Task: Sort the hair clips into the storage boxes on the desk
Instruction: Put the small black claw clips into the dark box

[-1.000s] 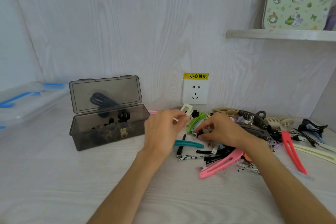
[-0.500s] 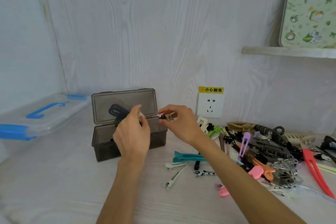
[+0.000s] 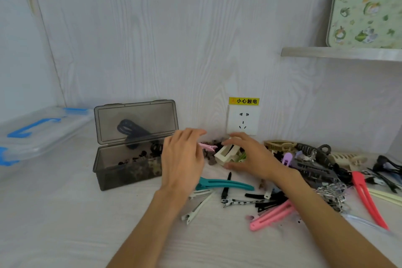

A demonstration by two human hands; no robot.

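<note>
Both hands have come away from the smoky box opening since half a second back and now sit over the clip pile, and the small clip the right one was pinching is gone from its fingers.

Only 1 view here, the head cam. Left hand (image 3: 182, 159) hovers at frame center with fingers loosely spread, holding nothing. Right hand (image 3: 250, 156) is curved around a cream claw clip (image 3: 226, 155), thumb below it and fingers above; can't tell if it's actually gripping or just cupping it.

Room to move: open desk (image 3: 65, 224) across the lower left, and a bare strip between the forearms at the bottom. The right side is crowded: the hair clip pile (image 3: 315, 172) runs from center to the right edge. A teal clip (image 3: 224, 183) lies just below the hands, 2 pink clips (image 3: 272, 215) lower down, a red clip (image 3: 367, 200) far right.

Containers: the smoky storage box (image 3: 128, 169) sits left of center, lid (image 3: 134, 122) standing up against the wall, with small dark clips inside and a bigger dark one leaning at the back. A clear box with blue handle (image 3: 32, 135) sits at the left edge, closed; contents not visible.

Surface is whitish wood grain, same on the wall. A wall socket (image 3: 242, 119) with a yellow label is behind the hands, and a shelf (image 3: 339, 53) upper right carries a green patterned board (image 3: 367, 4).
</note>
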